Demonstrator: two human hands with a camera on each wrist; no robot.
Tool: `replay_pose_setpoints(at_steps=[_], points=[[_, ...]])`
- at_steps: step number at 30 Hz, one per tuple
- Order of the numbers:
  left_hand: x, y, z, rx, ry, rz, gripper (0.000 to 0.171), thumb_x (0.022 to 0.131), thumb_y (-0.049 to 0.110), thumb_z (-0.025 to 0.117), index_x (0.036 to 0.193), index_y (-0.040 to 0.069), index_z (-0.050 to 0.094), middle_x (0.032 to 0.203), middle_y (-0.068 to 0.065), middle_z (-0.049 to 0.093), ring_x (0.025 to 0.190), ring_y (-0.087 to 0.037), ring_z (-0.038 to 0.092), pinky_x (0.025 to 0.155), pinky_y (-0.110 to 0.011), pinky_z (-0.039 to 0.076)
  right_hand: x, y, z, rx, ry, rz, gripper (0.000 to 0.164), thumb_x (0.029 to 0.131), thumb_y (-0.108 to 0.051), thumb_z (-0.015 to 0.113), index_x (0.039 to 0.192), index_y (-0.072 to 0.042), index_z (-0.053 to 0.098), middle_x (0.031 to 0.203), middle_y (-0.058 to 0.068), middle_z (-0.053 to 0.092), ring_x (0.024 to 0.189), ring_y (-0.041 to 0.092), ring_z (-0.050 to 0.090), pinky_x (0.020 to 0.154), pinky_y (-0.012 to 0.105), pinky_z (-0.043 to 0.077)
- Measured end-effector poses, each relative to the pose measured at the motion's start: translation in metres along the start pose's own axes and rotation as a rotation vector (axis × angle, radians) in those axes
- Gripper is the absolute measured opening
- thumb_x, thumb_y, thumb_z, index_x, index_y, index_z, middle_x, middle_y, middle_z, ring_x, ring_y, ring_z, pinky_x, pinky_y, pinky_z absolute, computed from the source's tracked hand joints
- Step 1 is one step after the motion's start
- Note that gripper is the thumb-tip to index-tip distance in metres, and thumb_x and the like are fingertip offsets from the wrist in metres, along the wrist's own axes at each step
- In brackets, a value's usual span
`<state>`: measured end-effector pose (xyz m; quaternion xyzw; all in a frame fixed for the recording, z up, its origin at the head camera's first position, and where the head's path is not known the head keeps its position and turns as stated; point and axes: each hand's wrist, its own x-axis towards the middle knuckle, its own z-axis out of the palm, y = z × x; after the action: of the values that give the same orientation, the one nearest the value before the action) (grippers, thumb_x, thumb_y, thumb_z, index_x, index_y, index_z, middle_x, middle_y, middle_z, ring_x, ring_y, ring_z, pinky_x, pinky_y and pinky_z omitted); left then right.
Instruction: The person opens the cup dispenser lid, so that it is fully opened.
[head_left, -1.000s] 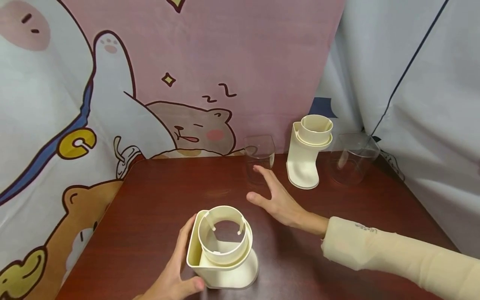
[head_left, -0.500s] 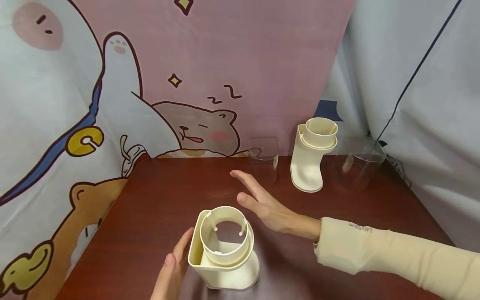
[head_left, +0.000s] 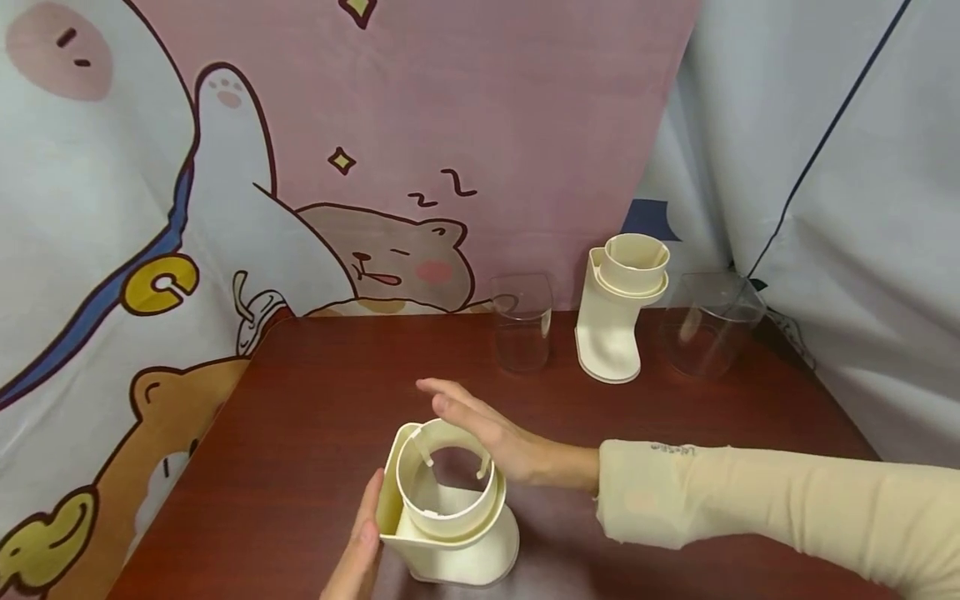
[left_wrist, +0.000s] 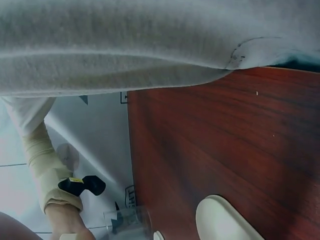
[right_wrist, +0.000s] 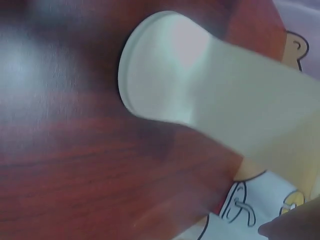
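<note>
A cream plastic stand [head_left: 465, 560] with a flat rounded foot and a round collar stands upright on the dark red table. Its curved side and foot [right_wrist: 165, 70] fill much of the right wrist view. My left hand [head_left: 356, 554] lies along the left side of the stand, fingers extended and touching or very near it. My right hand [head_left: 491, 435] is at the right rear of the collar, its straight fingers reaching left past the rim; whether it touches cannot be told. Neither hand curls round anything. Only the foot [left_wrist: 220, 220] shows in the left wrist view.
A second, similar cream stand [head_left: 609, 333] stands at the back right of the table. Clear cups are on both sides of it, one to the left [head_left: 521, 337] and a wider one to the right [head_left: 708, 329]. A cartoon-printed cloth [head_left: 525, 125] hangs behind.
My right hand has moved left and nearer, from in front of the left clear cup to the collar. My left thumb has swung up from the stand's front; the stand stays in place.
</note>
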<state>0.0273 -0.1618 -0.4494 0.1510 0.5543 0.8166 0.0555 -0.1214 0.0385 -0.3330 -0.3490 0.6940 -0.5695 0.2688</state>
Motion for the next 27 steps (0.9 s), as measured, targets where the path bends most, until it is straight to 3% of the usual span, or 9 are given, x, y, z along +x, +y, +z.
replay_pose_setpoints(at_steps=[3, 6, 12, 13, 16, 18, 20, 24, 27], points=[[0.004, 0.002, 0.003, 0.048, 0.07, -0.033, 0.056, 0.106, 0.02, 0.002, 0.158, 0.019, -0.018, 0.168, -0.003, -0.013, 0.14, 0.017, 0.015, 0.106, -0.004, 0.017, -0.003, 0.0, 0.005, 0.024, 0.01, -0.01, 0.062, 0.102, -0.046, 0.029, 0.156, -0.015, 0.03, 0.161, 0.0, 0.031, 0.149, 0.025, 0.028, 0.12, 0.05, 0.019], [0.011, 0.012, 0.012, 0.104, 0.075, -0.005, 0.058, 0.106, 0.023, 0.005, 0.158, 0.011, -0.018, 0.164, -0.019, -0.019, 0.137, 0.018, 0.016, 0.102, -0.003, 0.017, -0.007, 0.001, 0.009, 0.048, 0.04, -0.014, 0.062, 0.102, -0.044, 0.028, 0.155, -0.012, 0.03, 0.161, 0.003, 0.031, 0.149, 0.028, 0.027, 0.121, 0.052, 0.019], [0.022, 0.03, 0.028, 0.221, 0.183, -0.006, 0.06, 0.105, 0.027, 0.007, 0.159, 0.002, -0.005, 0.162, -0.019, -0.007, 0.135, 0.01, 0.02, 0.098, -0.007, 0.02, -0.016, 0.0, 0.02, 0.039, 0.109, 0.006, 0.06, 0.102, -0.045, 0.029, 0.154, -0.014, 0.033, 0.159, 0.002, 0.036, 0.148, 0.025, 0.031, 0.121, 0.05, 0.02], [0.025, 0.036, 0.032, 0.233, 0.218, -0.039, 0.063, 0.105, 0.031, 0.011, 0.158, 0.0, -0.004, 0.16, -0.022, -0.01, 0.137, 0.006, 0.016, 0.101, -0.01, 0.018, -0.018, -0.001, 0.022, 0.035, 0.128, 0.008, 0.06, 0.102, -0.045, 0.03, 0.154, -0.014, 0.034, 0.158, 0.001, 0.037, 0.147, 0.024, 0.032, 0.121, 0.05, 0.02], [0.035, 0.047, 0.041, 0.265, 0.26, -0.063, 0.063, 0.105, 0.031, 0.016, 0.159, 0.001, 0.003, 0.163, -0.019, -0.007, 0.149, -0.018, 0.002, 0.121, -0.04, 0.005, -0.026, -0.002, 0.028, 0.034, 0.201, 0.001, 0.059, 0.103, -0.041, 0.031, 0.153, -0.011, 0.036, 0.157, 0.004, 0.041, 0.148, 0.025, 0.032, 0.121, 0.051, 0.019], [0.044, 0.056, 0.046, 0.281, 0.269, -0.076, 0.062, 0.106, 0.03, 0.02, 0.16, 0.004, 0.007, 0.165, -0.016, -0.006, 0.15, -0.032, -0.008, 0.117, -0.062, -0.005, -0.032, -0.003, 0.032, 0.037, 0.267, 0.013, 0.059, 0.104, -0.04, 0.032, 0.153, -0.009, 0.036, 0.157, 0.006, 0.041, 0.148, 0.026, 0.032, 0.121, 0.053, 0.018], [0.056, 0.064, 0.052, 0.304, 0.256, -0.08, 0.061, 0.105, 0.031, 0.023, 0.16, 0.007, 0.012, 0.166, -0.013, -0.004, 0.149, -0.037, -0.013, 0.108, -0.075, -0.011, -0.038, -0.005, 0.036, 0.042, 0.345, 0.043, 0.06, 0.103, -0.041, 0.035, 0.155, -0.01, 0.034, 0.158, 0.007, 0.04, 0.149, 0.027, 0.03, 0.122, 0.056, 0.015], [0.077, 0.077, 0.059, 0.319, 0.206, -0.101, 0.057, 0.104, 0.035, 0.025, 0.158, 0.021, 0.018, 0.164, -0.004, 0.008, 0.149, -0.025, 0.001, 0.114, -0.063, -0.005, -0.045, -0.01, 0.045, 0.056, 0.496, 0.105, 0.067, 0.102, -0.047, 0.04, 0.157, -0.012, 0.027, 0.162, 0.01, 0.03, 0.151, 0.03, 0.022, 0.121, 0.061, 0.01], [0.09, 0.08, 0.057, 0.315, 0.165, -0.097, 0.056, 0.103, 0.036, 0.024, 0.158, 0.025, 0.017, 0.164, -0.002, 0.011, 0.147, -0.021, 0.008, 0.116, -0.054, -0.002, -0.046, -0.013, 0.052, 0.073, 0.583, 0.125, 0.071, 0.101, -0.047, 0.043, 0.158, -0.01, 0.022, 0.163, 0.014, 0.024, 0.151, 0.033, 0.019, 0.12, 0.063, 0.01]])
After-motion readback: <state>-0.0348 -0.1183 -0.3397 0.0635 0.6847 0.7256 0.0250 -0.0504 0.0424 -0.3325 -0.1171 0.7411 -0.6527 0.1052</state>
